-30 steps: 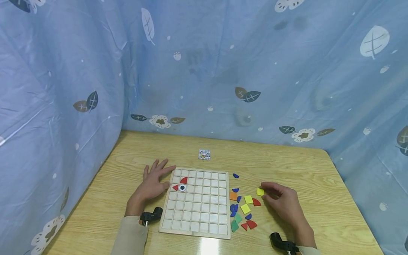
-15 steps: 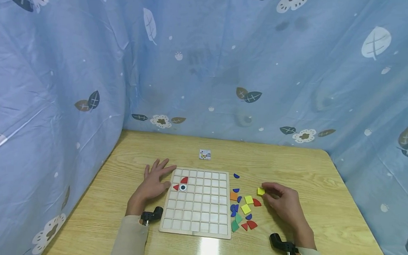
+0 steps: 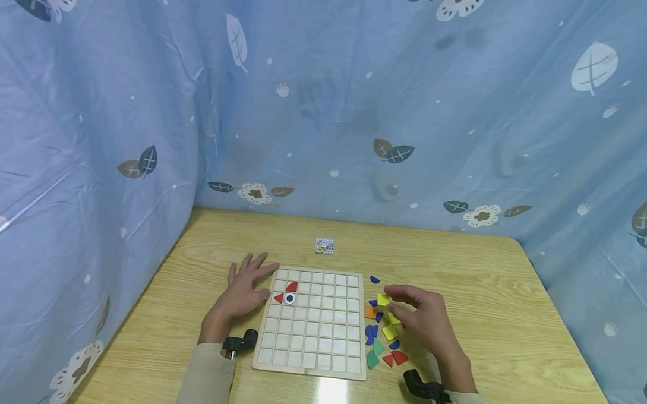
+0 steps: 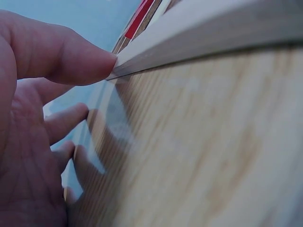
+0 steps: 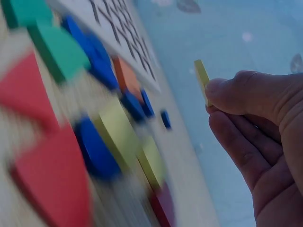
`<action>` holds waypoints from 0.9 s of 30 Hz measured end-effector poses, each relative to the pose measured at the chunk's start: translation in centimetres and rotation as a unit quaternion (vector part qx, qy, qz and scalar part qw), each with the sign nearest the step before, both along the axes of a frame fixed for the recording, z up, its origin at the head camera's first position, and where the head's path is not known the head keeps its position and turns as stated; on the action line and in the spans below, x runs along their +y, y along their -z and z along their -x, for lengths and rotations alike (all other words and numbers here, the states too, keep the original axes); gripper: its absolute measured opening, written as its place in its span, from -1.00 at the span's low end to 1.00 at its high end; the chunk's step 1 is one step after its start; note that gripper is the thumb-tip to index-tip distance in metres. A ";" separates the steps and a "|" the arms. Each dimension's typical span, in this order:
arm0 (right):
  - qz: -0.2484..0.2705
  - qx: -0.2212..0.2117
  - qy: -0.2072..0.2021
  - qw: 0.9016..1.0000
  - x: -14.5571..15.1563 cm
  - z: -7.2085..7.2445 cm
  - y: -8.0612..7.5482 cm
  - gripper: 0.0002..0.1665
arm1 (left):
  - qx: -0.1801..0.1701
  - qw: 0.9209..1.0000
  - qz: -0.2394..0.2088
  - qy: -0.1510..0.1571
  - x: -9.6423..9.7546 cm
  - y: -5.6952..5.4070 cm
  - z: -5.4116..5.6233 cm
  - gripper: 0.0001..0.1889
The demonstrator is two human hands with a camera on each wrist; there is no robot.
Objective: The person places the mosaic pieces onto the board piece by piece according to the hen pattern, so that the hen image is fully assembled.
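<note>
The right hand (image 3: 425, 315) pinches a yellow tile (image 5: 200, 75); in right wrist view, its long axis points half past eleven, lower end hidden. Left hand (image 3: 240, 294), fingers spread, touches board (image 3: 325, 330) at ten.

Head view high, facing forward and down over table (image 3: 518, 298), wrist views low, close, board (image 3: 319, 330) in all 3
</note>
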State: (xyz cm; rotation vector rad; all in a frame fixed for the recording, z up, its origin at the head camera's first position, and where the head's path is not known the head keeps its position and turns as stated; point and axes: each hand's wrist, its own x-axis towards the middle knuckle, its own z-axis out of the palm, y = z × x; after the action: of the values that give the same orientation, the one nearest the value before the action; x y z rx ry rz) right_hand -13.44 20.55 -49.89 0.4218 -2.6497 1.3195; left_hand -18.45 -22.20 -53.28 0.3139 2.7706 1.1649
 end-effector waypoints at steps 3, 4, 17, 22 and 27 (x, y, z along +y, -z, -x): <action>0.017 0.001 -0.026 1.000 -1.5 0.2 0.3 -0.60 | 0.000 1.000 -0.002 -0.002 0.0 0.0 0.0 -0.28; 0.020 0.003 -0.034 0.999 -2.0 0.3 0.4 -0.60 | 0.001 1.000 -0.002 -0.002 0.0 0.0 0.0 -0.28; 0.030 0.009 -0.105 0.994 -7.8 1.0 0.7 -0.65 | 0.000 1.000 0.000 -0.003 0.0 0.1 0.0 -0.28; 0.031 0.007 -0.129 0.991 -9.6 1.4 0.6 -0.65 | 0.000 1.000 0.001 -0.003 0.0 0.2 0.1 -0.28; 0.042 -0.003 -0.152 0.988 -11.2 1.7 0.5 -0.65 | 0.001 1.000 0.002 -0.002 0.0 0.2 0.1 -0.28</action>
State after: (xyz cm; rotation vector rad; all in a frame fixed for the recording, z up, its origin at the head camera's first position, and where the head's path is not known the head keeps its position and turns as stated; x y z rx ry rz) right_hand -15.17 9.35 -50.40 0.8383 -2.5980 1.5073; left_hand -18.53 -22.24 -53.51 0.3108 2.7767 1.1600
